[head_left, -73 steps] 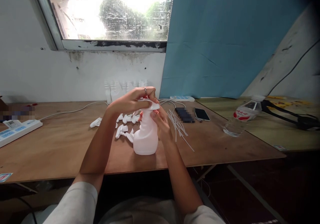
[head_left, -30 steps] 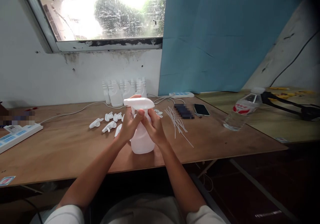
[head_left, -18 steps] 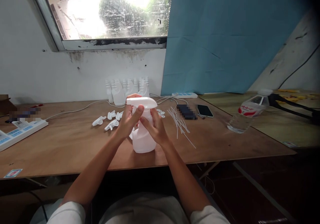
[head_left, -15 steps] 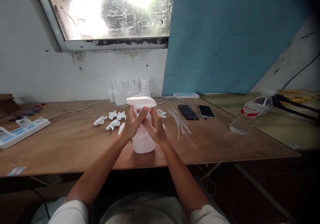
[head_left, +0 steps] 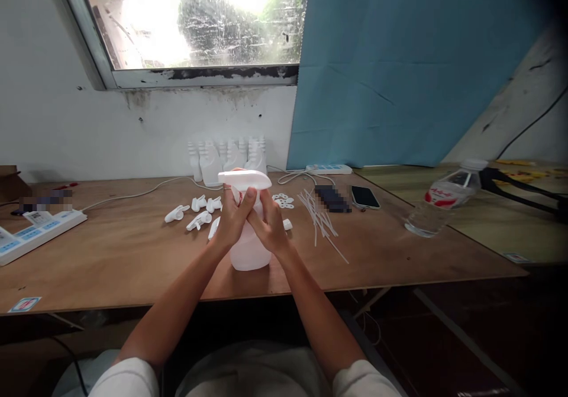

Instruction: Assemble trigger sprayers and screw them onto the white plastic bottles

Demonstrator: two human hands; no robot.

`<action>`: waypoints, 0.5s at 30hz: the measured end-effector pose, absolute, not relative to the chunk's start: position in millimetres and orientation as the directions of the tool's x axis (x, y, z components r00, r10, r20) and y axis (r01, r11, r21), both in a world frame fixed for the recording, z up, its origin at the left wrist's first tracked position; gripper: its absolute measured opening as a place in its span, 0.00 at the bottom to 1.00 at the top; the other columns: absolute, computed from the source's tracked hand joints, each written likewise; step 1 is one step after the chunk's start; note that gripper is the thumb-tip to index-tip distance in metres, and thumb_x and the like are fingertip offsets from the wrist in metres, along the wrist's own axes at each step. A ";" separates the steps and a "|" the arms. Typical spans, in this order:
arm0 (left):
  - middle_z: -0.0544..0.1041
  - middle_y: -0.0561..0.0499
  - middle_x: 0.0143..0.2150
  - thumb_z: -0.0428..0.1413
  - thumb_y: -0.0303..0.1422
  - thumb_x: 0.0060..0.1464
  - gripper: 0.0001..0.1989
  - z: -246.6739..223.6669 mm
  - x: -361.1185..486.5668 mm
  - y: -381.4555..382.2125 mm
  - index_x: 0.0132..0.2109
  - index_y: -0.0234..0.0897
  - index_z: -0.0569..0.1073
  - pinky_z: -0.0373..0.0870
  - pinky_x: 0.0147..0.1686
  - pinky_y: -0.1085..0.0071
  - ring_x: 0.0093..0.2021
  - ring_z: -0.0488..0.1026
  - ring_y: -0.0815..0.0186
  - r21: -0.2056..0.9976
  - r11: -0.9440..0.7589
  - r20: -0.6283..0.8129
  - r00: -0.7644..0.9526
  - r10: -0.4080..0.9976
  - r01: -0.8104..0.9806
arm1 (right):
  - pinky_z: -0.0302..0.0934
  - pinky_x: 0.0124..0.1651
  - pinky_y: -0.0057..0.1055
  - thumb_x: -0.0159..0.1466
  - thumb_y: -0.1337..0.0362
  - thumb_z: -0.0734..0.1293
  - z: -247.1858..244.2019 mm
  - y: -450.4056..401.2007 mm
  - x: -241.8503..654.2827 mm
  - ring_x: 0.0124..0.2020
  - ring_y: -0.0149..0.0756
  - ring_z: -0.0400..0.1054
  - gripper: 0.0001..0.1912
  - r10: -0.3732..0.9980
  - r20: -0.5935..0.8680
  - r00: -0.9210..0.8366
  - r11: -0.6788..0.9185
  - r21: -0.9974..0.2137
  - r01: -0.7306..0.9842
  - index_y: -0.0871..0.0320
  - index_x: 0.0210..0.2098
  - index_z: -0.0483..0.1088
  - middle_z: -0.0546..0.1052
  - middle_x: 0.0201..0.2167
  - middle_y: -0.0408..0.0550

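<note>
A white spray bottle (head_left: 251, 255) stands upright near the table's front edge, its trigger head (head_left: 245, 179) on top with the nozzle to the left. Both hands are closed around its neck, just under the head. My left hand (head_left: 234, 216) wraps the left side, and my right hand (head_left: 270, 225) wraps the right, the thumbs meeting in front. Fingers behind the neck are hidden. Left of the hands lie several loose white trigger heads (head_left: 199, 220). Small white rings (head_left: 284, 201) and thin white tubes (head_left: 319, 213) lie to the right.
Several white bottles (head_left: 210, 166) without heads stand against the wall. A dark blurred object (head_left: 332, 199), a phone (head_left: 365, 197) and a clear water bottle (head_left: 439, 202) are on the right. Power strips lie at the left (head_left: 44, 234) and at the back (head_left: 328, 169).
The spray bottle and both hands have shifted slightly left, and the trigger head has turned a little. My hands keep their grip around the neck.
</note>
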State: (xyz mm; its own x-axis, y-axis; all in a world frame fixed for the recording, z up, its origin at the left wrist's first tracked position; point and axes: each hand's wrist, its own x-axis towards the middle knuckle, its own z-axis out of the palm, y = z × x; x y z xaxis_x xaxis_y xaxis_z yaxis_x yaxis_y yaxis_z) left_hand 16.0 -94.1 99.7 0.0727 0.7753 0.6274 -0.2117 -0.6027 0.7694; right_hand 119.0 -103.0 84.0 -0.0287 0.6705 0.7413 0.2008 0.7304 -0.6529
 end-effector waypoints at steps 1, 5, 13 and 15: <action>0.71 0.47 0.45 0.55 0.52 0.56 0.30 99.8 15.7 -93.6 0.58 0.40 0.61 0.71 0.46 0.67 0.45 0.72 0.63 0.773 -0.597 0.624 0.084 0.777 -0.216 | 0.63 0.36 0.33 0.64 0.57 0.64 83.6 -102.8 118.5 0.32 0.37 0.70 0.09 0.674 0.738 -0.029 0.728 -0.657 0.197 0.55 0.39 0.64 0.74 0.29 0.44; 0.71 0.46 0.49 0.53 0.52 0.58 0.28 102.0 -3.3 -94.2 0.59 0.43 0.60 0.72 0.43 0.68 0.48 0.73 0.62 0.812 -0.547 0.580 0.179 0.795 -0.203 | 0.63 0.33 0.31 0.64 0.56 0.65 81.1 -101.0 119.6 0.28 0.35 0.71 0.10 0.721 0.688 -0.081 0.693 -0.717 0.072 0.55 0.39 0.63 0.74 0.28 0.42; 0.75 0.44 0.50 0.61 0.41 0.52 0.31 54.2 -46.8 -122.1 0.61 0.42 0.63 0.72 0.48 0.61 0.47 0.74 0.57 0.821 -0.471 0.285 0.482 0.828 0.322 | 0.67 0.35 0.32 0.62 0.52 0.68 79.9 -101.8 124.0 0.34 0.37 0.72 0.15 0.771 0.616 -0.164 0.606 -0.788 -0.108 0.55 0.41 0.65 0.74 0.32 0.44; 0.78 0.47 0.42 0.61 0.41 0.51 0.32 35.6 -57.1 -131.1 0.62 0.43 0.62 0.73 0.43 0.62 0.40 0.76 0.58 0.715 -0.449 0.243 0.411 0.878 0.536 | 0.69 0.38 0.33 0.63 0.52 0.67 81.1 -105.3 122.8 0.38 0.39 0.74 0.15 0.753 0.605 -0.259 0.581 -0.796 -0.169 0.55 0.43 0.66 0.75 0.36 0.47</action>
